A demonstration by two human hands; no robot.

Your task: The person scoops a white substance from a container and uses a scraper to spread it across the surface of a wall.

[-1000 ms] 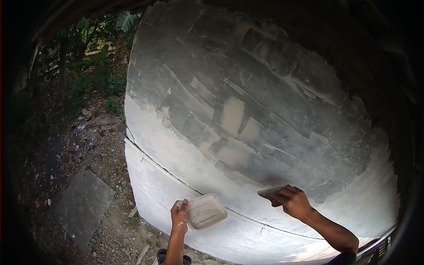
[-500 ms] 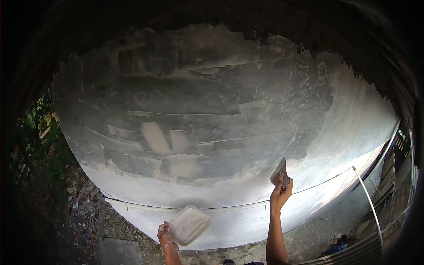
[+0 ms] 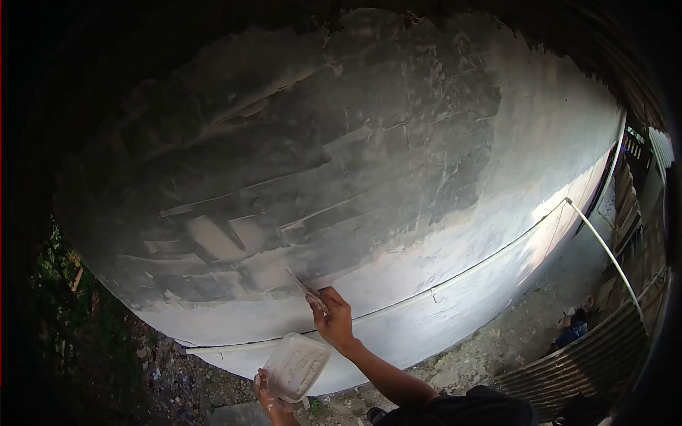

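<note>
My left hand [image 3: 265,392] grips the edge of a whitish plastic tub [image 3: 317,369], which is smeared with pale filler paste [image 3: 295,366]. My right hand [image 3: 334,319] is closed around a putty knife [image 3: 310,292], seen nearly edge-on, its blade tip pointing up and left toward the wall [image 3: 398,170]. That hand is just above the tub in this view. Dark grey patches with streaky knife marks cover the wall's upper part, while a white band runs along its lower part.
A thin white pipe [image 3: 398,305] runs along the low wall and bends down at the right. Corrugated sheeting [image 3: 575,362] lies at lower right, near a dark blue item [image 3: 570,330]. Rubble [image 3: 170,376] covers the ground at left, beside green plants [image 3: 60,284].
My right hand with the putty knife has swung left and down, close to the tub. The tub is tilted a little differently, and the view has turned.
</note>
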